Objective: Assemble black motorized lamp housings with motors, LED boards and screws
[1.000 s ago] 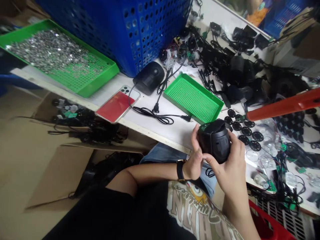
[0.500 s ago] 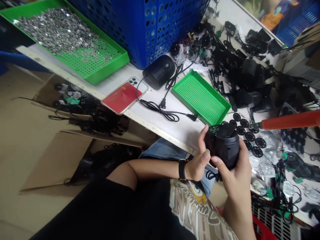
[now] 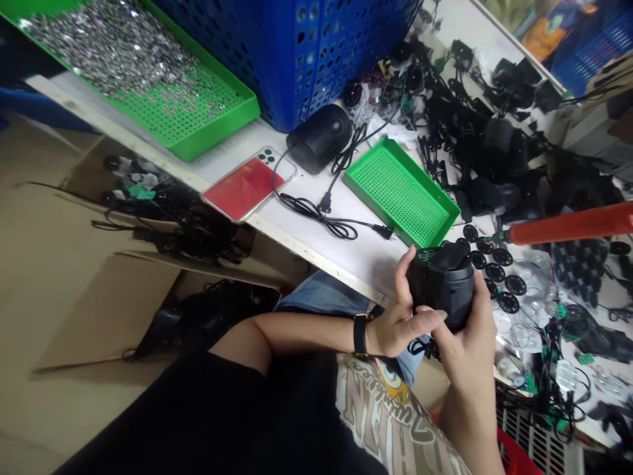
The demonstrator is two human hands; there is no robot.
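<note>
Both my hands grip a black rounded housing (image 3: 442,284) just in front of the table's near edge. My left hand (image 3: 398,316), with a black watch on its wrist, wraps its left side, thumb up along it and a finger across the front. My right hand (image 3: 467,343) cups it from below and the right. A green circuit board shows at the housing's top. A black cable loop hangs under it.
On the white table (image 3: 361,260) lie an empty green tray (image 3: 400,194), a red-backed phone (image 3: 247,188), a black dome housing (image 3: 319,135) with a coiled power cord (image 3: 326,221), black perforated discs (image 3: 494,264), clear lenses, tangled wires, an orange-handled tool (image 3: 568,224), a blue crate (image 3: 297,46) and a tray of metal bits (image 3: 138,72).
The housing has turned a little in my hands and my left fingers have shifted across its front. The camera view has drifted slightly; the table things stay put.
</note>
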